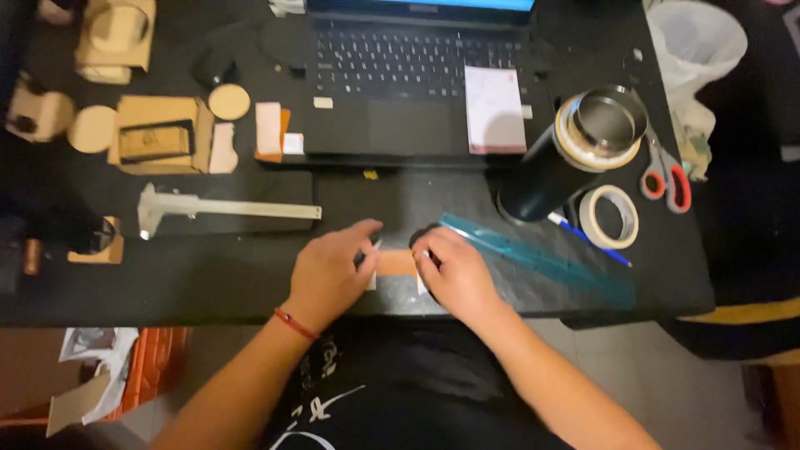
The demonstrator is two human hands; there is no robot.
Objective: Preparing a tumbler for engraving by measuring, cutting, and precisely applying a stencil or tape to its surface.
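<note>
Small tan cardboard strip (395,263), long axis left-right on the black desk (208,275), pinched at its 2 ends by left hand (329,271) and right hand (454,271).

Head view, steeply down, close over desk (208,275)

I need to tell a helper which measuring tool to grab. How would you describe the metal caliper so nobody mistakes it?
Start at the open laptop at the back of the black desk. Look just in front of its left corner: the caliper lies flat, left of the left hand. It is pale metal with jaws, unlike the clear blue ruler on the right.
</note>
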